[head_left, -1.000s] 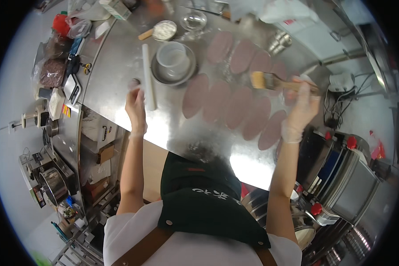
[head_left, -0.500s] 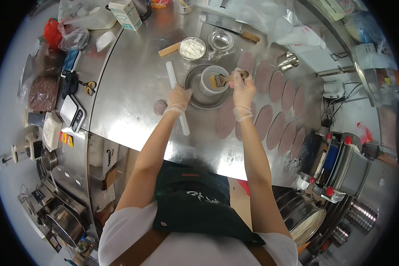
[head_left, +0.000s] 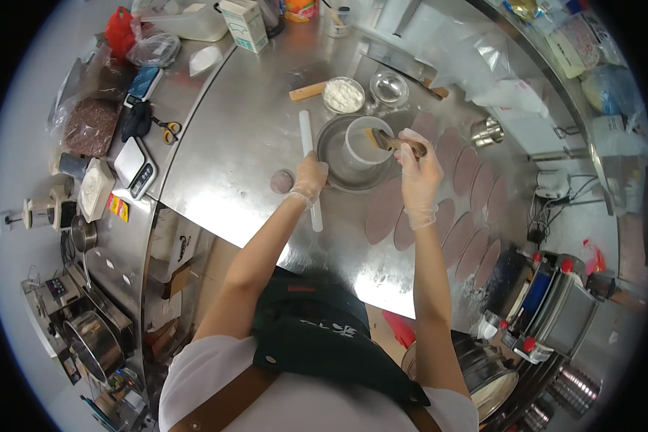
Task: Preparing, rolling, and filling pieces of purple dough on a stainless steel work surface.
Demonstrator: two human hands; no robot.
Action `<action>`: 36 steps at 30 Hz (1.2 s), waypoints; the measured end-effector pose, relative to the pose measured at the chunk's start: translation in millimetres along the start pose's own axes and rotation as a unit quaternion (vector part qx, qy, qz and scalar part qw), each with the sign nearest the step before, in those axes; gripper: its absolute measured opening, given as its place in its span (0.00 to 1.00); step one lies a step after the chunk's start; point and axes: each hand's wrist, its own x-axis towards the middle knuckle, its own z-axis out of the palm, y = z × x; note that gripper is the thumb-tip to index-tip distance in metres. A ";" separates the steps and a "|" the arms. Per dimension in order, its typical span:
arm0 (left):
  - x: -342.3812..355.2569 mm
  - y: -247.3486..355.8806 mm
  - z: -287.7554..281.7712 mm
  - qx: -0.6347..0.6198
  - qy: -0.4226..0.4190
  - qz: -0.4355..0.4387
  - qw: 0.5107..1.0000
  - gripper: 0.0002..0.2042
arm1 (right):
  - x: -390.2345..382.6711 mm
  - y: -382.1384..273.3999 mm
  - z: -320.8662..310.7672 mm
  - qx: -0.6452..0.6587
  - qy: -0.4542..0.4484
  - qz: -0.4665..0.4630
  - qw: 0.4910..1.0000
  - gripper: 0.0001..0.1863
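Gloved hands work at the round steel pan (head_left: pixel 338 167), my landmark on the steel worktop (head_left: pixel 237 151). My right hand (head_left: pixel 419 176) is closed around a wooden-handled pastry brush (head_left: pixel 389 142), its bristles over the white cup (head_left: pixel 361 140) inside the pan. My left hand (head_left: pixel 308 180) rests curled on the pan's left rim, by the white rolling pin (head_left: pixel 309 169). Drips could spot the purple dough ovals (head_left: pixel 457 191) right of the pan if the brush leaves overloaded.

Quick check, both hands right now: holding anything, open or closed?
Left hand: fingers curled on the rim of the metal dish.
Right hand: closed on the brush, bristles in the white cup.
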 end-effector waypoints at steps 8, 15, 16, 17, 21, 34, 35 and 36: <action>34.2 38.6 -83.6 -0.076 0.016 -0.011 0.997 0.18 | 47.4 -44.5 57.3 0.219 -0.028 0.056 0.974 0.11; 133.1 81.3 -140.5 -0.073 0.063 0.019 0.995 0.17 | 107.4 -34.6 149.8 0.269 -0.005 0.052 0.962 0.13; 148.9 91.4 -139.4 -0.075 0.054 0.024 0.995 0.17 | 119.0 -31.0 160.6 0.260 0.009 0.057 0.964 0.13; 165.6 97.0 -142.1 -0.089 0.054 0.039 0.994 0.17 | 128.8 -29.5 173.9 0.249 0.017 0.044 0.967 0.13; 238.8 124.5 -141.1 -0.100 0.027 -0.001 0.995 0.15 | 168.7 -23.0 215.2 0.253 0.048 0.029 0.966 0.13; 325.3 115.4 -129.6 -0.207 -0.012 -0.011 0.978 0.21 | 229.3 13.9 280.3 0.123 0.091 0.069 0.986 0.11; 318.5 108.3 -134.7 -0.216 -0.040 -0.011 0.975 0.19 | 232.2 23.2 284.9 0.136 0.110 0.080 0.981 0.11; 309.6 107.3 -136.4 -0.225 -0.073 -0.008 0.972 0.18 | 239.4 30.4 286.4 0.146 0.134 0.088 0.976 0.12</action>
